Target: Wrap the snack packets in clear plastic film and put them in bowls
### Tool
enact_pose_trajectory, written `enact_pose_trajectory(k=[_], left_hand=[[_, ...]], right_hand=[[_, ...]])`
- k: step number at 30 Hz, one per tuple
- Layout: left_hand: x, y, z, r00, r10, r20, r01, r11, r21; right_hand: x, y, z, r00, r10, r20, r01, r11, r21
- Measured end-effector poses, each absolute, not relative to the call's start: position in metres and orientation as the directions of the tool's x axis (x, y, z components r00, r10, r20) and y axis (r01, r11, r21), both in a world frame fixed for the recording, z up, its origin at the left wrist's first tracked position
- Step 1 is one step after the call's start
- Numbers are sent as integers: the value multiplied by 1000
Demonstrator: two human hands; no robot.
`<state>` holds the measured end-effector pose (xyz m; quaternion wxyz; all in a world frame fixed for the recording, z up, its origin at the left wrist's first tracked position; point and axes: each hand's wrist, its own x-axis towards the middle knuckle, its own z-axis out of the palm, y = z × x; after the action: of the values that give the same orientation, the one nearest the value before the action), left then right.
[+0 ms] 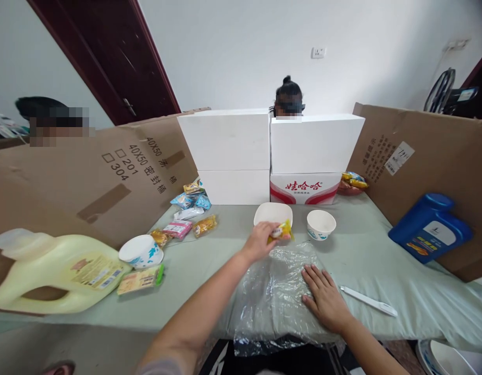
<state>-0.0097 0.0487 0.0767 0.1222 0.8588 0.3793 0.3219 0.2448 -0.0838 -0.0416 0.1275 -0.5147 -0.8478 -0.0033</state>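
My left hand (pixel 260 241) is closed on a small yellow-wrapped snack (pixel 282 231), held at the near rim of a white square dish (pixel 272 212). Part of that dish is hidden behind my fingers. Flat on a clear plastic bag (pixel 277 291) rests my right hand (pixel 322 294), its fingers stretched out. The bag hangs over the table's front edge. A white paper bowl (pixel 321 224) with a blue pattern stands right of the dish. To the right of my right hand lies a white knife-like plastic tool (pixel 369 301).
At left are a big pale-yellow jug (pixel 64 271), a tipped paper bowl (pixel 141 251), a green-edged packet (pixel 141 279) and several wrapped snacks (pixel 178 228). White boxes (pixel 233 156) and cardboard (pixel 108 192) wall the table. A blue bottle (pixel 430 227) leans at right. Two people are behind.
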Motion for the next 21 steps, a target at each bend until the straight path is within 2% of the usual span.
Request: enact_pose_trajectory(k=[2, 4, 6, 8, 10, 15, 18, 21], left_hand=[[-4, 68, 88, 425, 757, 496, 673, -631, 387], [1, 68, 87, 395, 756, 521, 696, -617, 367], [4, 50, 74, 490, 713, 501, 621, -689, 374], [3, 23, 51, 641, 642, 421, 519, -766, 378], [-6, 2, 24, 719, 616, 322, 523, -785, 333], [-56, -1, -17, 578, 800, 158, 774, -599, 202], [-85, 4, -13, 426, 877, 221, 862, -468, 195], [-100, -19, 2, 463, 817, 343, 802, -551, 231]], right_hand=[[244, -84, -40, -429, 875, 224, 875, 464, -137], [244, -85, -39, -420, 879, 226, 877, 458, -149], [243, -86, -37, -418, 882, 220, 876, 455, -158], [243, -87, -36, -417, 884, 212, 876, 453, -164], [243, -87, -35, -416, 885, 208, 877, 451, -164], [242, -86, -34, -452, 873, 182, 865, 479, -150], [240, -85, -33, -452, 874, 176, 865, 478, -151], [242, -86, -30, -435, 880, 192, 870, 465, -161]])
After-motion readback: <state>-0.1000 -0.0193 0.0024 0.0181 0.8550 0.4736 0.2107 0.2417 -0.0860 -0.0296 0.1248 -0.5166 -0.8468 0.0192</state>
